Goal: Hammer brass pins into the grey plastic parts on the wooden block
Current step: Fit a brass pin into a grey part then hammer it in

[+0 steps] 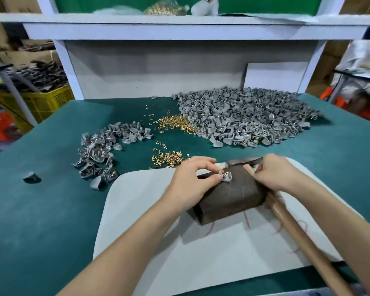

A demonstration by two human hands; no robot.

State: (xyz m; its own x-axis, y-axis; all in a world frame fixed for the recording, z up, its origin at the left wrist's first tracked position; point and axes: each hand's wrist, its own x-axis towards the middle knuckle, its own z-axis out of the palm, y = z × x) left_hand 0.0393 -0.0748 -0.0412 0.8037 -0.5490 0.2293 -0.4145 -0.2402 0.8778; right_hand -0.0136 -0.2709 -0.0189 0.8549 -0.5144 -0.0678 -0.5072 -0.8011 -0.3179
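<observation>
A dark wooden block (231,195) lies on a white board (150,221) in front of me. On the block's far left corner sits one grey plastic part (226,176) with a brass pin (224,173) in it. My left hand (192,180) pinches that part with thumb and fingertips. My right hand (280,174) grips the hammer's wooden handle (297,229) near its head, which lies flat past the block's far right edge and is mostly hidden by the fingers.
On the green table lie a large heap of grey parts (248,116) at the back right, a smaller heap (103,154) at the left, and loose brass pins (169,159) just beyond the board. A white shelf frame (179,30) stands behind.
</observation>
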